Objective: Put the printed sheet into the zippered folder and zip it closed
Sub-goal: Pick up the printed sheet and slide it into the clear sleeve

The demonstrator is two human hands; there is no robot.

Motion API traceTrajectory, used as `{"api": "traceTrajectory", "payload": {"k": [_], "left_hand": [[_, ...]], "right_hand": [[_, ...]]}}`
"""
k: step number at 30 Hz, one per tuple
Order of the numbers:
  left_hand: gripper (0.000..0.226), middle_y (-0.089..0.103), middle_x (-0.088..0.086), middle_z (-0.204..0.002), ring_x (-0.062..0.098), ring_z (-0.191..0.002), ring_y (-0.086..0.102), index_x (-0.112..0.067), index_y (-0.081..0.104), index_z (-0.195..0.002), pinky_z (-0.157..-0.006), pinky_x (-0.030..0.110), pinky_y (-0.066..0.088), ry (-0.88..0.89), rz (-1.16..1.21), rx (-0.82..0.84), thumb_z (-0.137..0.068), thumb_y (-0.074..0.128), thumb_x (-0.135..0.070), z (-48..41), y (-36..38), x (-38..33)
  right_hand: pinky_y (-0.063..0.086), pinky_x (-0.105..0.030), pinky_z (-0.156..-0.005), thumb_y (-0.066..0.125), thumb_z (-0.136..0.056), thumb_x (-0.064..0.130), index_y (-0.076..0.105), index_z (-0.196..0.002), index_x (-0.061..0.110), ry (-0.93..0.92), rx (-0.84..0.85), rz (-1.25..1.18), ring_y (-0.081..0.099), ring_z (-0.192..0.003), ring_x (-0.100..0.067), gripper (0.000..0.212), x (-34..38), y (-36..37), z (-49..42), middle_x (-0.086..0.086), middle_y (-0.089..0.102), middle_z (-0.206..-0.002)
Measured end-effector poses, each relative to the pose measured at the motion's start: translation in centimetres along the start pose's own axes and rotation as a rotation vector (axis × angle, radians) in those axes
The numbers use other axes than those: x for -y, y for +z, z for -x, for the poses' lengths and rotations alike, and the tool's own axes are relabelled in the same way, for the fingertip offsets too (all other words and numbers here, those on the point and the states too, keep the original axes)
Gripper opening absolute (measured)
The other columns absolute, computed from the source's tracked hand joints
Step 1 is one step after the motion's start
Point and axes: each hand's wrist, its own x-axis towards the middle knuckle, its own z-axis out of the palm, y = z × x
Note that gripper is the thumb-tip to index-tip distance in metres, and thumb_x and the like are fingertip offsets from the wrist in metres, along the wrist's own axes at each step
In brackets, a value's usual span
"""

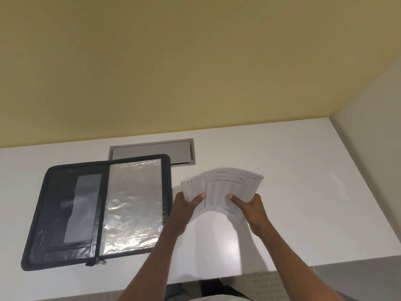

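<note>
A black zippered folder [71,213] lies open flat on the white table, left of centre, with a clear plastic sleeve on its right half and pockets on its left half. Its zipper pull [101,262] rests at the near edge by the spine. To the right of the folder I hold a white printed sheet [221,187] above the table, bowed upward. My left hand [186,207] grips its left edge with the thumb on top. Gripping the opposite edge the same way is my right hand [249,207]. The sheet looks like a thin stack.
A grey cable hatch [152,152] is set into the white table [282,213] just behind the folder. A yellow wall rises behind the table and a pale wall closes the right side. The table's near edge runs below my forearms.
</note>
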Motion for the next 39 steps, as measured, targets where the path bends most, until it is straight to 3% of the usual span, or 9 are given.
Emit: {"api": "traceTrajectory", "payload": {"k": [15, 18, 21, 23, 28, 32, 36, 39], "left_hand": [[0.034, 0.075, -0.005, -0.121, 0.019, -0.117, 0.069, -0.047, 0.07, -0.118, -0.095, 0.042, 0.061, -0.071, -0.027, -0.005, -0.09, 0.079, -0.03, 0.4, -0.1, 2.0], [0.036, 0.076, -0.003, -0.122, 0.019, -0.116, 0.071, -0.035, 0.073, -0.119, -0.101, 0.049, 0.058, -0.117, -0.009, 0.007, -0.084, 0.082, -0.035, 0.2, -1.2, 1.5], [0.044, 0.073, 0.0, -0.13, 0.022, -0.121, 0.069, -0.028, 0.069, -0.129, -0.104, 0.049, 0.055, -0.126, 0.029, 0.051, -0.087, 0.082, -0.03, 0.4, -3.4, 0.6], [0.046, 0.07, 0.004, -0.135, 0.026, -0.125, 0.066, -0.025, 0.066, -0.134, -0.104, 0.048, 0.053, -0.146, 0.066, 0.104, -0.09, 0.081, -0.026, 0.5, -5.3, -0.1], [0.041, 0.07, 0.015, -0.133, 0.035, -0.123, 0.067, -0.012, 0.07, -0.131, -0.097, 0.046, 0.059, -0.226, 0.168, 0.139, -0.092, 0.079, -0.021, -0.2, -12.0, -1.2], [0.031, 0.074, 0.015, -0.125, 0.039, -0.115, 0.07, -0.012, 0.073, -0.123, -0.095, 0.045, 0.057, -0.219, 0.13, 0.013, -0.093, 0.077, -0.018, -1.6, -18.0, -2.6], [0.027, 0.076, 0.022, -0.113, 0.043, -0.101, 0.074, -0.012, 0.076, -0.114, -0.086, 0.048, 0.061, -0.169, 0.014, -0.22, -0.092, 0.071, 0.002, -4.7, -24.0, -4.1], [0.028, 0.076, 0.014, -0.116, 0.034, -0.109, 0.072, -0.007, 0.073, -0.12, -0.1, 0.047, 0.057, -0.074, -0.473, -0.377, -0.093, 0.071, -0.003, -7.7, -28.0, -4.9]], "right_hand": [[0.062, -0.039, -0.088, 0.084, -0.086, 0.03, 0.074, -0.118, 0.025, 0.008, 0.037, 0.116, 0.076, -0.105, -0.021, 0.034, -1.4, -0.3, 0.3, -0.001, 0.079, -0.114], [0.063, -0.032, -0.085, 0.081, -0.087, 0.04, 0.075, -0.119, 0.021, -0.002, 0.088, 0.206, 0.077, -0.103, -0.021, 0.037, -0.2, -0.4, 0.0, -0.001, 0.08, -0.113], [0.061, -0.025, -0.086, 0.074, -0.095, 0.03, 0.075, -0.122, 0.018, -0.023, 0.2, 0.229, 0.076, -0.109, -0.017, 0.029, 1.1, 0.1, -0.4, 0.001, 0.078, -0.119], [0.061, -0.03, -0.089, 0.072, -0.097, 0.028, 0.075, -0.121, 0.019, -0.014, 0.249, 0.259, 0.076, -0.109, -0.019, 0.026, 1.8, 1.5, -0.7, 0.0, 0.078, -0.119], [0.057, -0.021, -0.081, 0.071, -0.097, 0.023, 0.076, -0.12, 0.017, -0.006, 0.315, 0.275, 0.076, -0.107, -0.018, 0.024, 2.7, 6.4, -1.6, -0.001, 0.079, -0.118], [0.059, -0.026, -0.09, 0.069, -0.098, 0.016, 0.071, -0.128, 0.012, 0.027, 0.305, 0.219, 0.073, -0.115, -0.02, 0.03, 2.7, 10.4, -2.4, -0.003, 0.076, -0.124], [0.055, -0.041, -0.102, 0.068, -0.098, 0.014, 0.069, -0.131, 0.011, 0.072, 0.248, 0.201, 0.072, -0.117, -0.023, 0.034, 2.1, 14.1, -3.5, -0.004, 0.075, -0.127], [0.06, -0.036, -0.096, 0.069, -0.097, 0.013, 0.07, -0.13, 0.012, 0.082, 0.197, 0.209, 0.075, -0.112, -0.023, 0.032, 1.5, 16.3, -4.4, -0.004, 0.076, -0.123]]}}
